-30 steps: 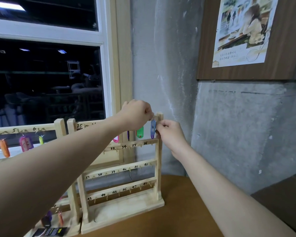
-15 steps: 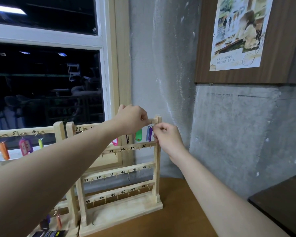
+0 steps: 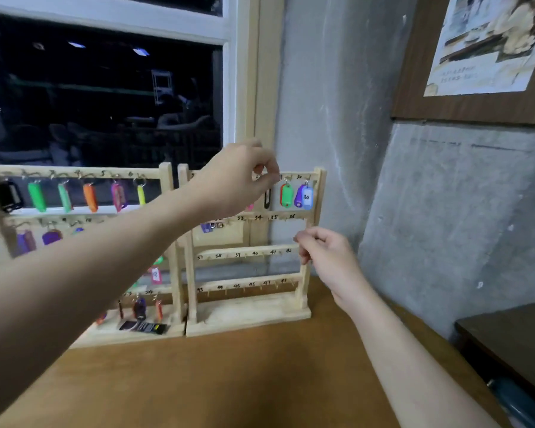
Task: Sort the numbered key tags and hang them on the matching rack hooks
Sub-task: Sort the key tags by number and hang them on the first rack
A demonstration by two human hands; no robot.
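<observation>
Tags hang on two wooden racks that stand side by side at the far edge of a brown table (image 3: 229, 381), against a window (image 3: 105, 97) and a grey wall (image 3: 337, 103).

Nearest: right hand (image 3: 328, 257), lowered in front of the right rack's (image 3: 250, 313) right post, level with the row marked 37–42. Fingers curled, thumb against fingertips; nothing visible in the pinch. Cannot tell whether it touches the post.

Further and higher: left hand (image 3: 238, 180), arm reaching across from the left. Hand sits in front of the right rack's top bar. Thumb and forefinger are pinched together at the bar; too blurred to tell if they hold a ring or hook.

Right rack, top row: just right of the left hand a black tag (image 3: 267, 199), then a green tag (image 3: 286, 196), then a blue tag (image 3: 306, 197) marked 30 with a purple tag (image 3: 298, 196) close behind it. All hang from small hooks. Rows 32–36, 37–42 and 43–48 to the right of the arm show bare hooks.

Left rack (image 3: 167, 230): top row carries black, green, green, orange, pink and yellow tags; purple ones on the second row; more low down, partly hidden by the left arm. A dark packet (image 3: 142, 327) lies on its base.

Far right: a poster (image 3: 488, 44) on a brown board (image 3: 414, 97); a dark tabletop (image 3: 513, 338) at the right edge.
</observation>
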